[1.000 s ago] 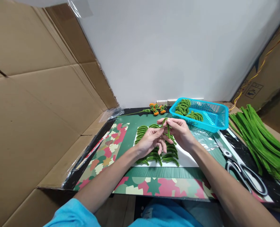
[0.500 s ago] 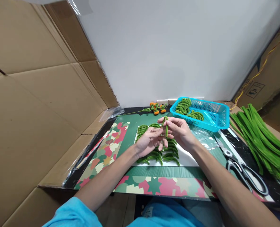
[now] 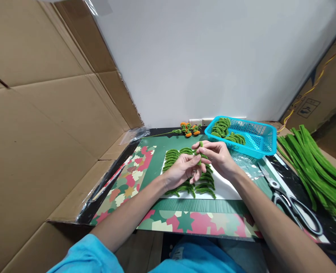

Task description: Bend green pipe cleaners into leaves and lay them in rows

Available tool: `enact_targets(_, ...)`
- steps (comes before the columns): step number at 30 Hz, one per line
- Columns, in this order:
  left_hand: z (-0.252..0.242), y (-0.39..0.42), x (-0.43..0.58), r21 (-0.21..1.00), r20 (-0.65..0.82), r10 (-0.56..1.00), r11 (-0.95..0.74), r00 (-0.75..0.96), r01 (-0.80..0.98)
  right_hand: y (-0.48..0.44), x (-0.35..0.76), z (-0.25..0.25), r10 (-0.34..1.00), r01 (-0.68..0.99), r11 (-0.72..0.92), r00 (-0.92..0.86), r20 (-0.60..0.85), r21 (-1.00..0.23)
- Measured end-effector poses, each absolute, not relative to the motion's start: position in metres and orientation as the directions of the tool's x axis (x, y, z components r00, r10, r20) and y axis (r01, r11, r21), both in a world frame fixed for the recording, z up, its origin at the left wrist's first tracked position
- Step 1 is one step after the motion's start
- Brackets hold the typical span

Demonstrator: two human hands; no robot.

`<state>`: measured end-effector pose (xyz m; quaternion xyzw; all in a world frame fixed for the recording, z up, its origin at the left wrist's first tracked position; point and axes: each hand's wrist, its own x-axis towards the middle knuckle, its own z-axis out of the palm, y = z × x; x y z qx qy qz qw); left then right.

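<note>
Between the fingertips of both hands is a short green pipe cleaner (image 3: 201,144), bent over at its top and mostly covered by the fingers. My left hand (image 3: 185,168) pinches its lower part, with the other fingers loosely curled. Thumb and forefinger of my right hand (image 3: 217,153) close on it near the upper end. Under the hands, several curved green pipe cleaner pieces (image 3: 172,156) lie in columns on a white sheet (image 3: 227,191). My wrists hide part of these columns.
A blue basket (image 3: 263,151) at the back right holds more green pieces (image 3: 221,127). Scissors (image 3: 284,199) and a bundle of long green pipe cleaners (image 3: 318,170) lie on the right. Orange flowers on a green stem (image 3: 188,131) lie behind. Cardboard (image 3: 57,113) walls the left.
The loop in the pipe cleaner has narrowed, with less of it showing. My left fingers have moved up and right along it, nearer my right hand.
</note>
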<state>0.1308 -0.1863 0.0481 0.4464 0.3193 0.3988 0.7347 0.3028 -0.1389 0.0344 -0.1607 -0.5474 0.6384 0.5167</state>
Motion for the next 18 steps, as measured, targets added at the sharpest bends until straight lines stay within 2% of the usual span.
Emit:
enact_targets(11,0.0455,-0.1864,0.1318,0.937,-0.071,0.881,0.220,0.467,-0.272,-0.1419,0.3054,0.0371,0.828,-0.534,0.080,-0.435,0.355,-0.841)
enact_targets(18,0.0482,-0.1848,0.1264,0.953,-0.081,0.920,0.185,0.383,-0.242,-0.1397,0.3040,0.0405,0.833,-0.562,0.092,-0.408,0.373,-0.822)
